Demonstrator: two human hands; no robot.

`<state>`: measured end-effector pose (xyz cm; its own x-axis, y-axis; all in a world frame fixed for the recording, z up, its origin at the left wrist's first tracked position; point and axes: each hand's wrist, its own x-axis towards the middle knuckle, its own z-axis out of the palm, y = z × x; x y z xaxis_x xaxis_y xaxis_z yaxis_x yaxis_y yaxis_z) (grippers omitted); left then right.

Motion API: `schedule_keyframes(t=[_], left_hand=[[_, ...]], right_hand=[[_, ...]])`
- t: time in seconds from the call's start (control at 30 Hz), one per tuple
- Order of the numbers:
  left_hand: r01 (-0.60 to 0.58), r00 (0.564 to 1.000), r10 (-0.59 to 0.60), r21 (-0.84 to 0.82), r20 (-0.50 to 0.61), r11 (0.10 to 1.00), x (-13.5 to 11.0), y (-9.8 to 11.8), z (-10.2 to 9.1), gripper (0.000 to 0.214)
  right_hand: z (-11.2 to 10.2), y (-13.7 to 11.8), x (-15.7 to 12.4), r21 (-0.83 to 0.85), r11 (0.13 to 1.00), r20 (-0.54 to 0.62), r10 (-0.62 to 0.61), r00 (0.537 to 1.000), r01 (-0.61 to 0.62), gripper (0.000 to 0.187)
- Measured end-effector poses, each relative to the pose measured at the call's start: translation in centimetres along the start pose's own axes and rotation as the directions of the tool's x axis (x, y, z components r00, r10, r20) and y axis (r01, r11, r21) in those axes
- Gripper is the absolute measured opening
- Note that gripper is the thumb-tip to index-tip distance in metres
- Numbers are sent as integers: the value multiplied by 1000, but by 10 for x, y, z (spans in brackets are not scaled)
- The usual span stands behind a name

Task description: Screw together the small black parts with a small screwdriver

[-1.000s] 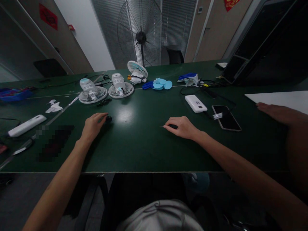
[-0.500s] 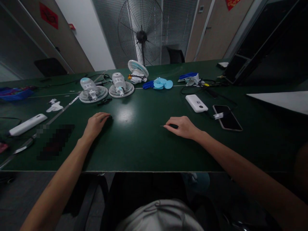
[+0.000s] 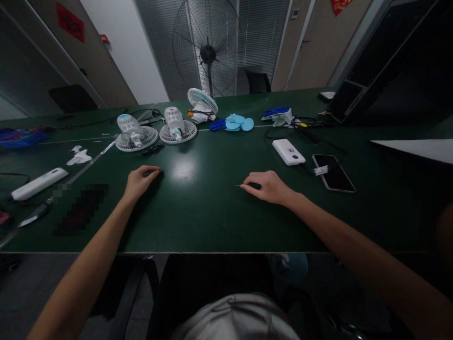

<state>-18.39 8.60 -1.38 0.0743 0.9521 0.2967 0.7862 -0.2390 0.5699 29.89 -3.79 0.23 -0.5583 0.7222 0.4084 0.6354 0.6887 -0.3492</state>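
My right hand (image 3: 268, 185) is closed round the black handle of a small screwdriver (image 3: 254, 185), whose thin metal shaft points left just above the green table (image 3: 205, 222). On the left, my left hand (image 3: 141, 179) hovers low over the tabletop or rests on it, fingers pinched together. A small dark thing (image 3: 162, 172) shows at those fingertips, too little of it to name. Beyond that hand lie two white portable fans, a left one (image 3: 136, 134) and a right one (image 3: 178, 126), heads face down. A third fan (image 3: 202, 105) leans farther back.
Light-blue discs (image 3: 239, 123) lie by a blue glove at the back. A white power bank (image 3: 288, 152) and a phone (image 3: 333, 174) lie right of my right hand, with cables behind. Farther left are a long white device (image 3: 39, 184) and crumpled tissue (image 3: 79, 157).
My left hand's fingers have shifted slightly, with a small gap now showing between thumb and fingers. My right hand and the screwdriver stay nearly still.
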Motion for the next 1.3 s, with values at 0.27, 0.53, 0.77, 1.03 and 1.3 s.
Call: schedule_keyframes(t=[0.27,0.53,0.77,1.03,1.3], left_hand=[[-90,996,90,-11,-4,996,-3,6,2,39],[67,997,-65,-88,32,994,0,2,-2,45],[241,970,-233,-291,64,926,3,1,-1,51],[266,963,-266,-321,46,909,2,5,-3,45],[320,943,-332,-289,6,902,2,11,-5,42]], right_hand=[[1,1,0,11,1000,2,-7,1000,6,24],[1,0,0,9,1000,11,-10,1000,10,25],[2,2,0,6,1000,23,-1,1000,1,24],[3,2,0,6,1000,24,4,1000,-4,25],[4,2,0,12,1000,28,10,1000,-11,25]])
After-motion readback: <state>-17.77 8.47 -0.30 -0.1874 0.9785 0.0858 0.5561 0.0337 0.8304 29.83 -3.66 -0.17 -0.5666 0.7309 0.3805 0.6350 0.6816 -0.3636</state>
